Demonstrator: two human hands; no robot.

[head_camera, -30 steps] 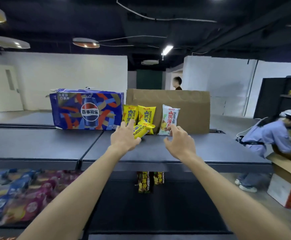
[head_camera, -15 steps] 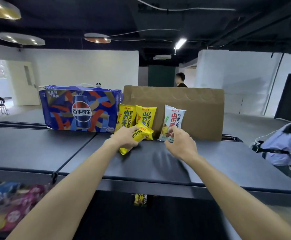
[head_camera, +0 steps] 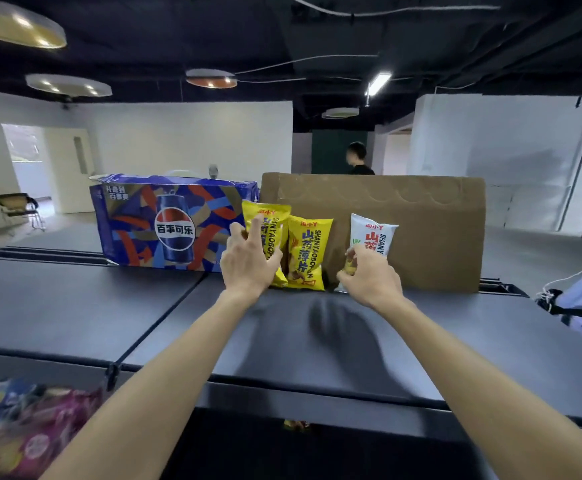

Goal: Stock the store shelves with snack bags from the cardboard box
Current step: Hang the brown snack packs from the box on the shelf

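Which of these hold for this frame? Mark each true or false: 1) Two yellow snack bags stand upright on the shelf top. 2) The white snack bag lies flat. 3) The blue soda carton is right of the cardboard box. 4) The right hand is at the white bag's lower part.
1) True: the two yellow snack bags stand against the cardboard box, the left hand on the left one.
2) False: the white snack bag stands upright against the box.
3) False: the blue soda carton is left of the box.
4) True: the right hand grips there.

Glossy plastic snack bags (head_camera: 305,252) lean on a matt cardboard box (head_camera: 421,230) atop a smooth dark shelf (head_camera: 75,306).
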